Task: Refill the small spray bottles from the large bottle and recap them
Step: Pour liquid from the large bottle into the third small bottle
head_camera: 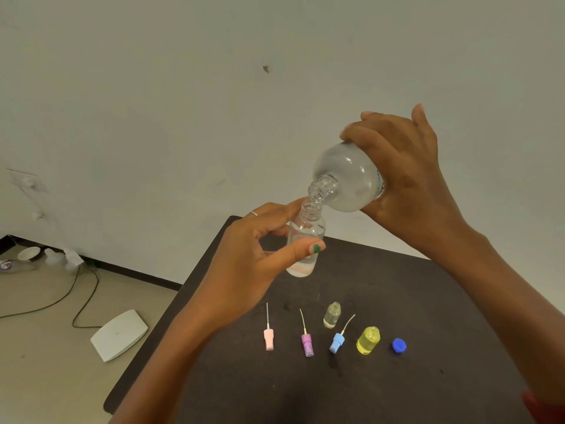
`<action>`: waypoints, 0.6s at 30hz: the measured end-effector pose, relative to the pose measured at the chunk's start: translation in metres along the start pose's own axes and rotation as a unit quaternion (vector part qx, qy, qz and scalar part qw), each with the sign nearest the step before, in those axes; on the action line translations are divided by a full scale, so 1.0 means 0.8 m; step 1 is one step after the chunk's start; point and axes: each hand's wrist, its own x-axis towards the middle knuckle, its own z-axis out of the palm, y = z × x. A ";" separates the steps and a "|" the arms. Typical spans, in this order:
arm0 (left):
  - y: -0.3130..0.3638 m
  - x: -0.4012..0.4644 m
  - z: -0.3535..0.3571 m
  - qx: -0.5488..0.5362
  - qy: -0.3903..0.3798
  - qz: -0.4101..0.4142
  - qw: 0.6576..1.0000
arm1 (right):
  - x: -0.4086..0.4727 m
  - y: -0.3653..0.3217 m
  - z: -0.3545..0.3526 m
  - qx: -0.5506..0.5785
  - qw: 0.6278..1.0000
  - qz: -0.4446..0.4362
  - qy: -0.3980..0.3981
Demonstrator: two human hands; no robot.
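My right hand (406, 175) grips the large clear bottle (345, 179), tipped mouth-down to the left. Its neck meets the open mouth of a small clear bottle (305, 237), which my left hand (253, 255) holds above the dark table (428, 301); that bottle holds some liquid. On the table stand a small clear bottle (331, 315) and a yellow bottle (368, 340), both uncapped. Three spray tops with dip tubes lie in a row: pink (269, 339), purple (307, 345), blue (337, 342). A blue screw cap (399, 345) sits at the right.
The table's left edge drops to a beige floor holding a white flat device (119, 335), a black cable (82, 298) and some litter with a bowl (29, 254) by the wall. A pale wall stands behind the table.
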 end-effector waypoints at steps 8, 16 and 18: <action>-0.001 0.002 0.001 -0.002 -0.002 -0.003 1.000 | 0.000 0.002 -0.001 0.001 1.000 0.001 0.001; 0.000 0.003 0.001 -0.011 0.000 -0.001 1.000 | 0.000 0.003 -0.002 -0.001 1.000 0.001 0.002; 0.000 0.003 0.001 -0.013 0.000 -0.001 1.000 | 0.000 0.004 -0.003 -0.002 1.000 0.000 0.003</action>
